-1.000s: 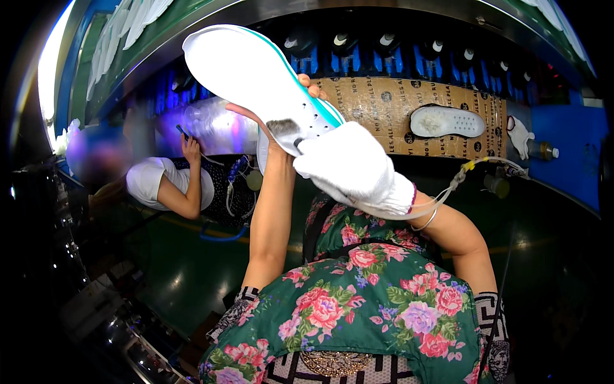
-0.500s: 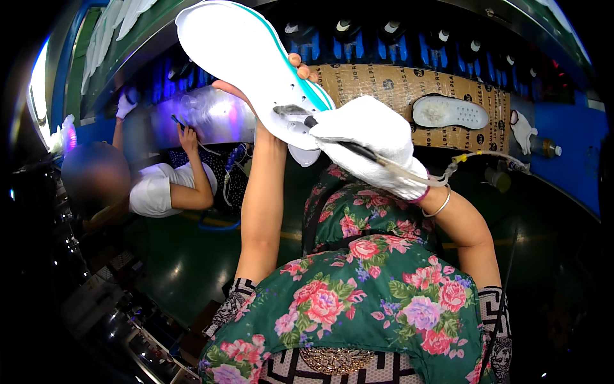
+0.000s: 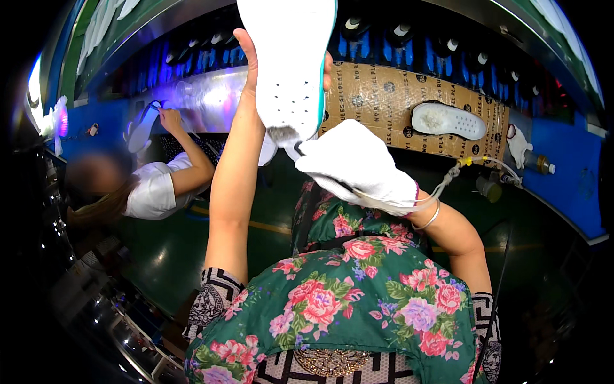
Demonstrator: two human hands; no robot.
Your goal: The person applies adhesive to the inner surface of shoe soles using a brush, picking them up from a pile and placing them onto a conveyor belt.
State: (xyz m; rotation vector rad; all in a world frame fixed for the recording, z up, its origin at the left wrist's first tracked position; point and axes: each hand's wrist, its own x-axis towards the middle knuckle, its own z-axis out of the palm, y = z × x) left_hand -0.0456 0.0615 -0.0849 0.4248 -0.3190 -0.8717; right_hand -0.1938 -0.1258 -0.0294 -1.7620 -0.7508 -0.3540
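My bare left hand [image 3: 251, 70] grips a white shoe sole [image 3: 291, 54] with a teal edge, its thumb on the left side and fingertips on the right. The sole stands lengthwise, its end with small holes towards me. In a white glove, my right hand [image 3: 361, 166] is closed on a brush [image 3: 283, 135], whose handle is mostly hidden by the glove. Dark grey bristles lie against the near end of the sole. A thin clear tube [image 3: 441, 185] runs from the gloved hand to the right.
On the brown cardboard-covered bench [image 3: 364, 102] lies another white sole [image 3: 448, 121]. A spare white glove [image 3: 518, 144] and a clear bottle [image 3: 542, 164] are at the right. Dark shoes on blue holders [image 3: 400, 48] line the back. A co-worker [image 3: 160, 185] holds a sole at the left.
My left hand has turned the sole more upright and shifted it right. The brush has moved slightly left and down to the sole's near end. The co-worker now holds a sole.
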